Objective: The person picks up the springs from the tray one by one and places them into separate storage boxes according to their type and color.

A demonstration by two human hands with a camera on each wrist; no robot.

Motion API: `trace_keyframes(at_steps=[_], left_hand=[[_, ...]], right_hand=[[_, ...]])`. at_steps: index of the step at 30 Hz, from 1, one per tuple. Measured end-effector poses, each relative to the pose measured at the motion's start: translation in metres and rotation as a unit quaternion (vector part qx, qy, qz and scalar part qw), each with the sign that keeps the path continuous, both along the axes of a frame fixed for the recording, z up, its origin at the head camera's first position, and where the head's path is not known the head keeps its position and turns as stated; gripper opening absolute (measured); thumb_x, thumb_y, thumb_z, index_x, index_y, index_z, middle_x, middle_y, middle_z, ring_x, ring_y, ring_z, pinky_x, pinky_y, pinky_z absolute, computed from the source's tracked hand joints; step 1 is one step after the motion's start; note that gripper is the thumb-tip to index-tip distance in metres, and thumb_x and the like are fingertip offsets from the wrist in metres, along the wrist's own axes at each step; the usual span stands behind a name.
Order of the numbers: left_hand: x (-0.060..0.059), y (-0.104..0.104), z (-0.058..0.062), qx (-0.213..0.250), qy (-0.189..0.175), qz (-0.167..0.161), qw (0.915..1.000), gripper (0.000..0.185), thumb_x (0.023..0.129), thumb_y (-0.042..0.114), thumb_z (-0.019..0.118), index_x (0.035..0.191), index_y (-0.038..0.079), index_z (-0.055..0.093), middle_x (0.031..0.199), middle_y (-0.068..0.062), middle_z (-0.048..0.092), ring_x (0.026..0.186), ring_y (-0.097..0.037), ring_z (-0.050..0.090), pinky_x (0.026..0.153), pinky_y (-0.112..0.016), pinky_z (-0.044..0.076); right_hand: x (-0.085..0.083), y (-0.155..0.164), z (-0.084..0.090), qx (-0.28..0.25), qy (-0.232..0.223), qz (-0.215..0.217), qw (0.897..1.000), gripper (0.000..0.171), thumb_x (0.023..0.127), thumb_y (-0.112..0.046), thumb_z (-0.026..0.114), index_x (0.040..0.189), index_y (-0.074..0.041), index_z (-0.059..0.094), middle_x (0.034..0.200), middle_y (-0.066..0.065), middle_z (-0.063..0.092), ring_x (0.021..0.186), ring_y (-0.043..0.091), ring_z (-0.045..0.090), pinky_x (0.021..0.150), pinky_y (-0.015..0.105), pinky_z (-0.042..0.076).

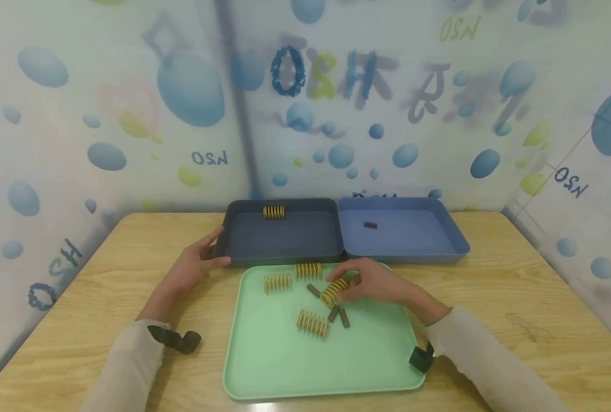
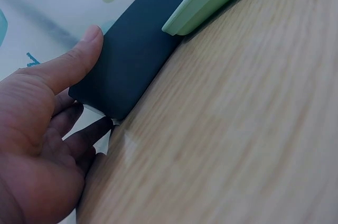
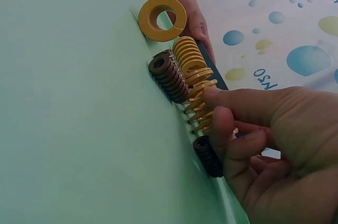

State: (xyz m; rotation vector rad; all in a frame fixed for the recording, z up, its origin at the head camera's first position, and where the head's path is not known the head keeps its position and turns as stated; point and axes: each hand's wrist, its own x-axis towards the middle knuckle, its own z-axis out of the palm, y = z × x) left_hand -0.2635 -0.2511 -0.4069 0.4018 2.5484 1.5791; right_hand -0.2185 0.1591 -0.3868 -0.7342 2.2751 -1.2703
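A: green tray [image 1: 285, 366] sits bottom center. Right hand [image 1: 375, 283]?
B: fingers curled, pinching a yellow spring [image 1: 333, 290] mid-frame. Left hand [image 1: 194, 264] relaxed, thumb touching the dark tray [image 1: 285, 234].

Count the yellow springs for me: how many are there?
5. One lies in the dark tray at its far wall. Four are on the green tray, and one gripped by the right hand. That hand may hide others.
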Motion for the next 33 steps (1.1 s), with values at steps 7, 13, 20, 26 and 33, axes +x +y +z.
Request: trace_keyframes(at_steps=[7, 13, 20, 26, 33], left_hand=[[0.0012, 0.0004, 0.0003, 0.005, -0.003, -0.001, 1.0000, 0.081, 0.088, 0.023, 0.070, 0.153, 0.015, 0.023, 0.156, -0.014, 0.021, 0.136, -0.042, 0.028, 0.107, -0.053, 0.024], [0.0015, 0.0007, 0.0009, 0.009, -0.004, -0.002, 0.9999, 0.081, 0.088, 0.023, 0.070, 0.153, 0.016, 0.023, 0.156, -0.013, 0.019, 0.137, -0.042, 0.027, 0.108, -0.053, 0.024], [0.0008, 0.0005, 0.0007, 0.018, -0.008, -0.005, 0.9998, 0.081, 0.088, 0.022, 0.070, 0.153, 0.017, 0.023, 0.157, -0.011, 0.017, 0.138, -0.041, 0.024, 0.108, -0.053, 0.023], [-0.0004, 0.0005, -0.0001, 0.006, -0.002, -0.005, 1.0000, 0.080, 0.088, 0.024, 0.070, 0.153, 0.017, 0.023, 0.157, -0.010, 0.018, 0.137, -0.042, 0.025, 0.108, -0.053, 0.023], [-0.0003, 0.0002, -0.0003, 0.011, -0.002, -0.009, 0.9999, 0.081, 0.088, 0.022, 0.070, 0.153, 0.016, 0.022, 0.157, -0.010, 0.017, 0.137, -0.042, 0.026, 0.108, -0.054, 0.024]], right_hand=[[-0.0009, 0.0012, -0.0031, 0.009, 0.005, 0.007, 1.000, 0.039, 0.082, -0.018, 0.077, 0.119, -0.014, 0.066, 0.099, -0.001, 0.070, 0.047, 0.017, 0.053, 0.048, 0.029, 0.044], [-0.0009, 0.0012, -0.0044, 0.006, 0.009, 0.004, 1.000, 0.039, 0.080, -0.018, 0.079, 0.117, -0.011, 0.068, 0.118, 0.004, 0.065, 0.048, 0.020, 0.056, 0.050, 0.032, 0.048], [0.0005, 0.0002, -0.0020, 0.008, 0.006, 0.005, 1.000, 0.036, 0.079, -0.014, 0.079, 0.113, -0.010, 0.070, 0.121, 0.006, 0.063, 0.048, 0.021, 0.056, 0.050, 0.033, 0.049], [0.0016, -0.0003, -0.0009, 0.006, 0.010, 0.006, 1.000, 0.035, 0.078, -0.013, 0.080, 0.112, -0.010, 0.070, 0.119, 0.007, 0.064, 0.051, 0.023, 0.060, 0.052, 0.037, 0.052], [0.0023, -0.0012, 0.0002, 0.000, 0.013, 0.009, 1.000, 0.035, 0.077, -0.015, 0.081, 0.109, -0.010, 0.071, 0.110, 0.005, 0.068, 0.053, 0.026, 0.061, 0.054, 0.038, 0.053]])
